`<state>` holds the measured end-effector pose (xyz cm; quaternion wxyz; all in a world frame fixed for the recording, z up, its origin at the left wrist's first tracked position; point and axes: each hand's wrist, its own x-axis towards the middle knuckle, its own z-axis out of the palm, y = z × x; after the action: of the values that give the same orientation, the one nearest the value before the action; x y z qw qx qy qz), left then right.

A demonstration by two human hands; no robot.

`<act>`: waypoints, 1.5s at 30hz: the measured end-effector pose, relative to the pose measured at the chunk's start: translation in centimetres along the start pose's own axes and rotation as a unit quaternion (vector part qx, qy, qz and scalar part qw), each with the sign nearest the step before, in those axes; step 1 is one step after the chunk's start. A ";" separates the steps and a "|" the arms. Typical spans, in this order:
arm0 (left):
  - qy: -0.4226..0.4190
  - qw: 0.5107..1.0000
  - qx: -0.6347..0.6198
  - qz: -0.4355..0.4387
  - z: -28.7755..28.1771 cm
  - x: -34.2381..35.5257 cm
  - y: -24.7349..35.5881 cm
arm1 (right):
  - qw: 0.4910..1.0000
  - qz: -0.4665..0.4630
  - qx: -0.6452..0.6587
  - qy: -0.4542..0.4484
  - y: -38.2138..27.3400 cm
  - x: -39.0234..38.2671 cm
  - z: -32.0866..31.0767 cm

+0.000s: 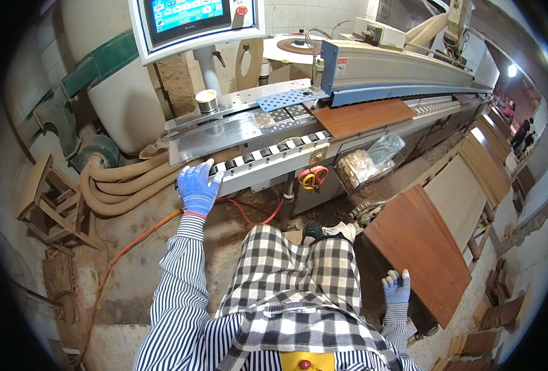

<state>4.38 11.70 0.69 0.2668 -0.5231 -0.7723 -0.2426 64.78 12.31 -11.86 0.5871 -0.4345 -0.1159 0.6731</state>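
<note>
My left hand (pixel 199 188), in a blue and white glove, rests on the near left end of a roller rail (pixel 274 162) on a long edge-banding machine (pixel 385 83). Its fingers lie stretched out and a little apart. A reddish-brown wooden panel (pixel 363 119) lies on the machine under the blue-edged beam, partly on the rollers. Low on the right, my right hand (pixel 396 287), gloved alike, is open beside the left edge of a larger brown panel (pixel 419 250), its fingertips at or near that edge. Whether they touch it I cannot tell.
A control screen (pixel 187 17) stands over the machine's left end, with a small can (pixel 206 101) below. Thick hoses (pixel 135 185) and a wooden stool (pixel 57 198) are at left. A red hose (pixel 135 242) crosses the floor. A scrap bin (pixel 369 162) hangs on the machine's front.
</note>
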 end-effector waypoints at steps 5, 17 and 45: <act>-0.004 1.000 -0.001 0.003 -0.2 0.0 0.0 | 0.978 -0.084 0.129 0.142 0.6 -1.8 -2.5; -0.032 0.997 -0.052 0.039 -1.7 -1.7 -0.4 | 0.988 -0.140 0.055 0.024 -2.6 -3.7 -4.4; -0.023 0.996 -0.016 -0.079 -5.9 -5.8 -4.6 | 0.885 0.192 0.004 -0.423 10.1 1.3 32.6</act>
<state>2.78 2.31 0.73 0.2203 -0.4703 -0.8130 -0.2633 34.39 22.13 0.25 0.3433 -0.1198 -0.2653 0.8930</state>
